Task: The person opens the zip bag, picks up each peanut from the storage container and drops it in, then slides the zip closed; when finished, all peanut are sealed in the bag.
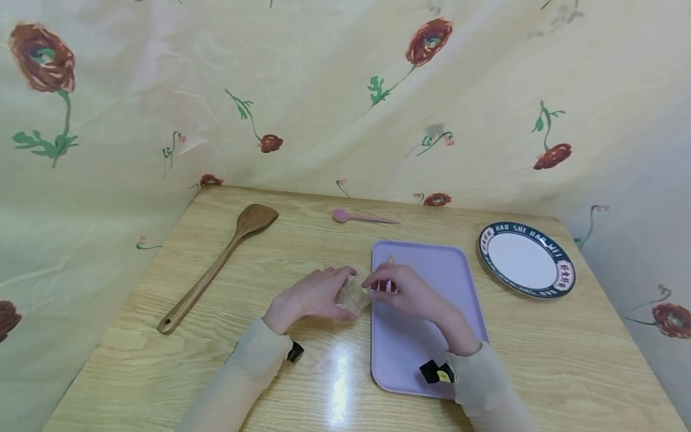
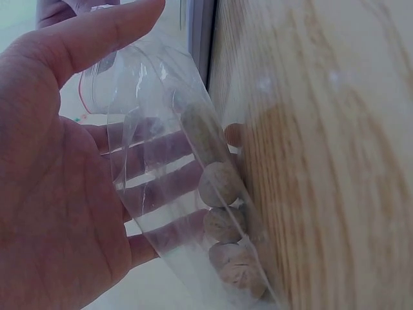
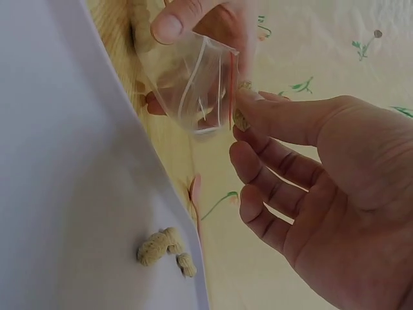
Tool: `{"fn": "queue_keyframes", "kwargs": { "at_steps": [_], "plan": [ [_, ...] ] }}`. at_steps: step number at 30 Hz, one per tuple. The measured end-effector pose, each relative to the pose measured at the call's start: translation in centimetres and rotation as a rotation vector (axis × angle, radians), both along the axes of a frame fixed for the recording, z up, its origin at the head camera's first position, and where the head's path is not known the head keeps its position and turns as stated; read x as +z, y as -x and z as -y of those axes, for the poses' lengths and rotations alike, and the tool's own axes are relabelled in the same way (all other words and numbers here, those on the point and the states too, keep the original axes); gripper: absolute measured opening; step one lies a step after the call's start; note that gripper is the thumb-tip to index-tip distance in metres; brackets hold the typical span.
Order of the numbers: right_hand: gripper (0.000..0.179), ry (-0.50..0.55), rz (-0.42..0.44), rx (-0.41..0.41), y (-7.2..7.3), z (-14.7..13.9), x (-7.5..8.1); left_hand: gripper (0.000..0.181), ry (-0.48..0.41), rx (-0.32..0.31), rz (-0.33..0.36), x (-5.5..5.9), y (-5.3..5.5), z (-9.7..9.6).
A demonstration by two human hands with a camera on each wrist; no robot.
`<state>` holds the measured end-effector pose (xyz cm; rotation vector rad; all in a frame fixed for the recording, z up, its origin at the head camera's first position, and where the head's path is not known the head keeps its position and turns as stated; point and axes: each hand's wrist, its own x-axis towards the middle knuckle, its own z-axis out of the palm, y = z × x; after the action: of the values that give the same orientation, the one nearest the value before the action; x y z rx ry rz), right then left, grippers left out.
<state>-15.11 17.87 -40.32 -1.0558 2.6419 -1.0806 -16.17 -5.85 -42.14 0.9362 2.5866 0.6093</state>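
Observation:
A clear zip bag (image 1: pixel 353 295) with a red line along its mouth stands on the table beside the purple tray (image 1: pixel 426 372). My left hand (image 1: pixel 320 294) holds it, thumb on one side and fingers spread along the other. Several peanuts (image 2: pixel 222 184) lie at the bottom of the bag in the left wrist view. At the bag's mouth my right hand (image 1: pixel 407 291) pinches a peanut (image 3: pixel 241 121) between thumb and index finger, partly hidden by the fingertips. A few more peanuts (image 3: pixel 155 248) lie on the tray near its far edge.
A wooden spatula (image 1: pixel 216 267) lies on the left of the table. At the back is a small pink spoon (image 1: pixel 367 217). To the right of the tray sits a white plate (image 1: pixel 523 261) with a dark lettered rim. A flowered cloth (image 1: pixel 324 90) hangs behind the table.

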Motion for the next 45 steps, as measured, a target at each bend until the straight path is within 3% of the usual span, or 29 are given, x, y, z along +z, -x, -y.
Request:
{"fn": "queue_keyframes", "kwargs": {
  "at_steps": [19,45],
  "plan": [
    [0.020,-0.045,0.090,0.059,-0.58,0.84,-0.32,0.084,-0.001,0.002,-0.003,-0.02,-0.11,0.00],
    [0.020,-0.042,0.087,0.027,-0.75,1.00,-0.12,0.083,0.013,-0.005,-0.022,-0.30,-0.02,-0.13]
  ]
}}
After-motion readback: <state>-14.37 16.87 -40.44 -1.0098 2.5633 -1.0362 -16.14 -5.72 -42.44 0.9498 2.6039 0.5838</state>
